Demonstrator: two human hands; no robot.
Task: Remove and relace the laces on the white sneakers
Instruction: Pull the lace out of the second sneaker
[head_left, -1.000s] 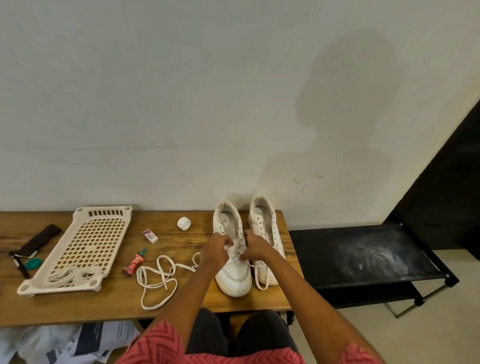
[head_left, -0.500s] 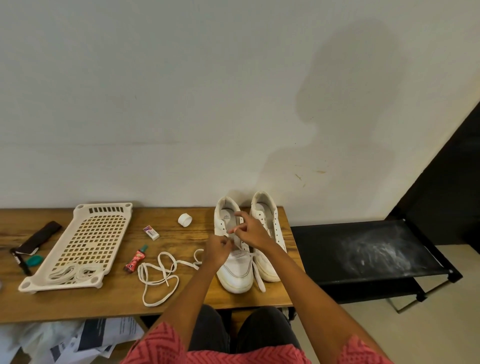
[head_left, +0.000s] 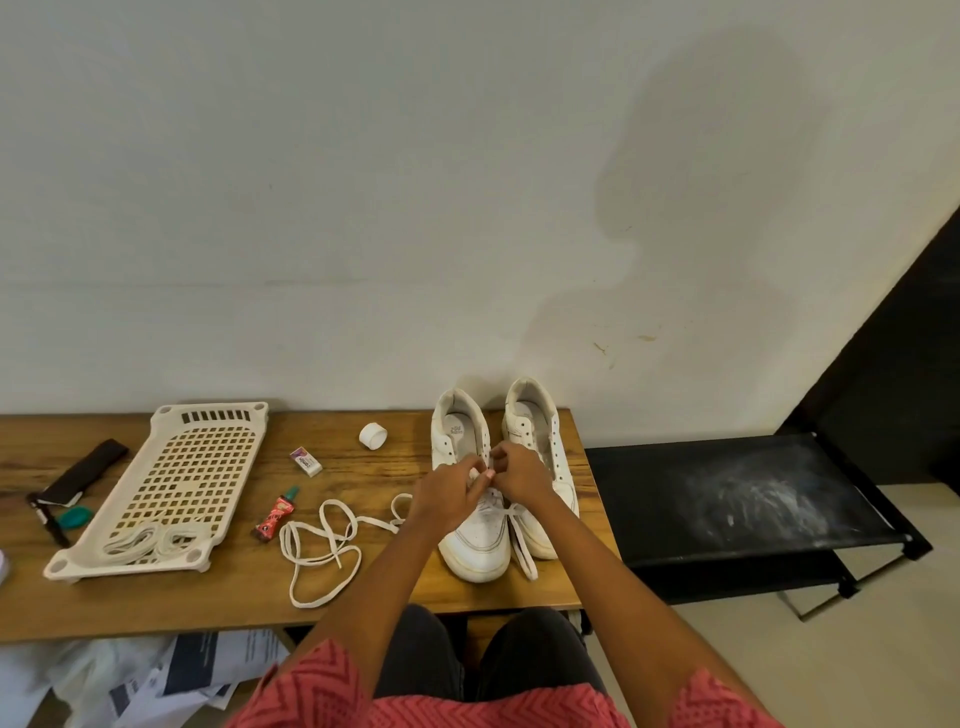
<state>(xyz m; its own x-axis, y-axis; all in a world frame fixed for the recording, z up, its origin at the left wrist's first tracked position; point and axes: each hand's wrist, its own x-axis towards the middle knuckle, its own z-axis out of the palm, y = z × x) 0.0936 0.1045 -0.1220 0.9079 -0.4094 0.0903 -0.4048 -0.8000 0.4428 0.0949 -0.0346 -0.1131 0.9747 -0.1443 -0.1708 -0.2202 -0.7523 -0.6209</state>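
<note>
Sneakers (head_left: 475, 499) sat side by side under both hands; right hand (head_left: 519, 475) dropped back from higher up, met left hand (head_left: 449, 496); both pinched lace (head_left: 485, 470) over left shoe's eyelets; probably threading next eyelet.

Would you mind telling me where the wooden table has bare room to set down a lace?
Bare wood lies along the near edge, before the perforated cream plastic tray. Crowded: the loose white lace by the white sneakers.
</note>
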